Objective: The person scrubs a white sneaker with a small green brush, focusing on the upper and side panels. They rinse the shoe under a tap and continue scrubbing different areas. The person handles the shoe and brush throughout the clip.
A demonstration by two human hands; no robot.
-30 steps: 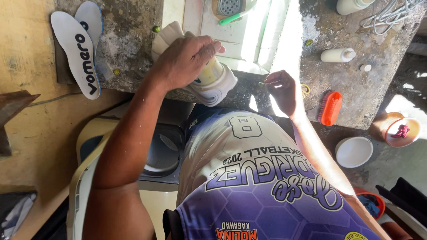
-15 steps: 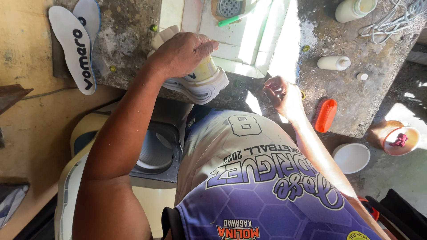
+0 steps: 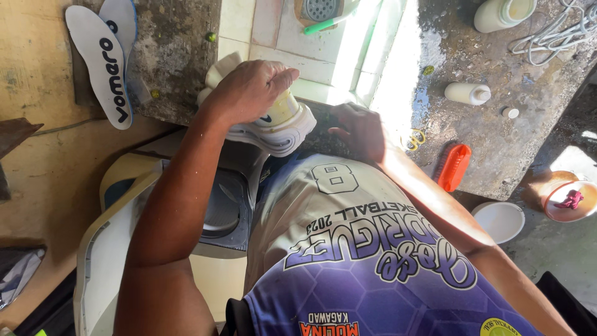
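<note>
Everything here is placed off the shoe (image 3: 283,124). Nearest the camera, below it, sits a grey-and-cream machine (image 3: 211,218) tucked under the tabletop (image 3: 497,143) edge, so there's barely any gap on that side. The shoe itself is white with a yellowish panel, lying on its side right at the tabletop's near edge, sole hanging slightly past it. Left hand (image 3: 249,90) is wrapped over the top of it, fingers curled tight around the upper. Right hand (image 3: 360,130) is just right of the shoe at the same edge, fingers loosely curled; can't tell if it's holding anything.

Further right of the shoe, an orange brush (image 3: 454,167) lies near the front edge, with bare wet concrete around it. Left of the shoe, two insoles (image 3: 102,62) lean at the tabletop's left edge. Beyond the shoe there's a tiled sink (image 3: 273,31) with a drain (image 3: 321,9), and far right a white bottle (image 3: 467,93) lying down.
</note>
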